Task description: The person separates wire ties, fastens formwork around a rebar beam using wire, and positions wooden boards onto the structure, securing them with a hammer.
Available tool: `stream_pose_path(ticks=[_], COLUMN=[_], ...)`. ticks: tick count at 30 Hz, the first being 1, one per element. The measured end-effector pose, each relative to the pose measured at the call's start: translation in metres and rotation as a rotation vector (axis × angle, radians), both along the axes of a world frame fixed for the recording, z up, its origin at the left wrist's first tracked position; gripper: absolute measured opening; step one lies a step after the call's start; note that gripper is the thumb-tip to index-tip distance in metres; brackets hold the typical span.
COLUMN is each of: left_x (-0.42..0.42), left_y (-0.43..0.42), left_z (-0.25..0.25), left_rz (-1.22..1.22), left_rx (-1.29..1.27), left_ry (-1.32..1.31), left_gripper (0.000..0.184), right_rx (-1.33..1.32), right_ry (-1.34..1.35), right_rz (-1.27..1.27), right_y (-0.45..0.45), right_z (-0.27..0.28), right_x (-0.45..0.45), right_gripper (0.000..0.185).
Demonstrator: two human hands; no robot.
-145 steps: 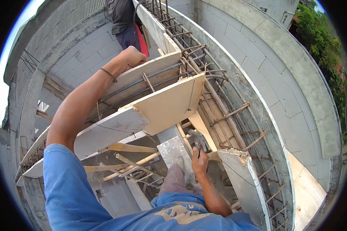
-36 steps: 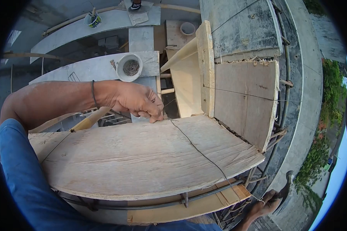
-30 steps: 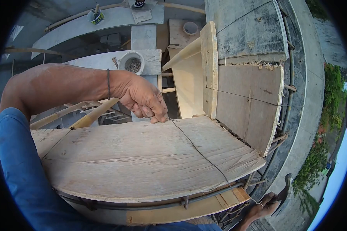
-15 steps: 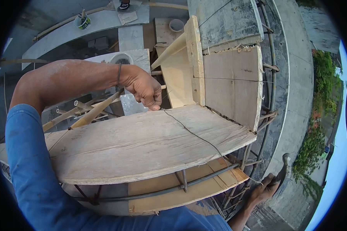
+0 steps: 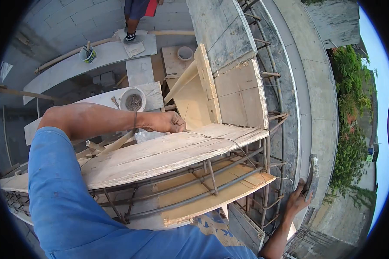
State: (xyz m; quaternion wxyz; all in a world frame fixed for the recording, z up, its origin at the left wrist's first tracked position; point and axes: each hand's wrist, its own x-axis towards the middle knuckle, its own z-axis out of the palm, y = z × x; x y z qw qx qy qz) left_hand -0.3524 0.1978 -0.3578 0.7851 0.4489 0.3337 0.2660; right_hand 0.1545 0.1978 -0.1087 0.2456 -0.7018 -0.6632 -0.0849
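Note:
My left hand (image 5: 170,122) reaches over the upper plywood board (image 5: 173,153), its fingers pinched together at the far edge on the end of a dark wire (image 5: 220,139). That wire runs across the board and down over its near edge toward the steel bars (image 5: 212,177). Below lies a second, yellowish board (image 5: 216,194), with the bars between the two. Out to the right, my right hand (image 5: 299,197) is wrapped round a hammer (image 5: 312,175), its head pointing up, beside the concrete ledge.
Another person's legs (image 5: 133,19) stand on a far plank (image 5: 103,54). A bucket of nails (image 5: 133,100) sits on a nearer plank (image 5: 153,93). Upright panels (image 5: 240,93) and a rebar cage (image 5: 274,82) line the curved concrete wall (image 5: 320,108) at the right.
The view has tilted up and shifted, showing more of the other person's legs and of the bars under the board. My left hand stays at the board's far edge; my right still holds the hammer.

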Motion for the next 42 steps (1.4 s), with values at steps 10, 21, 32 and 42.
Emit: stream_pose_path(ticks=[10, 21, 32, 42], left_x=[0.015, -0.029, -0.032, -0.039], left_y=[-0.001, 0.031, 0.021, -0.001], left_z=[0.006, 0.048, 0.059, 0.084], left_rz=[0.161, 0.02, -0.007, 0.111], left_rx=[-0.045, -0.061, 0.037, -0.004], left_ry=[-0.04, 0.061, 0.114, 0.302], left_gripper=[0.026, 0.012, 0.024, 0.017], right_rx=[-0.018, 0.004, -0.029, -0.026], right_ry=[0.151, 0.231, 0.197, 0.223], right_rz=[0.013, 0.053, 0.019, 0.043], right_y=[0.004, 0.005, 0.007, 0.006], right_z=[0.016, 0.008, 0.005, 0.009], right_x=[-0.074, -0.056, -0.022, -0.051], right_gripper=[0.027, 0.026, 0.027, 0.025])
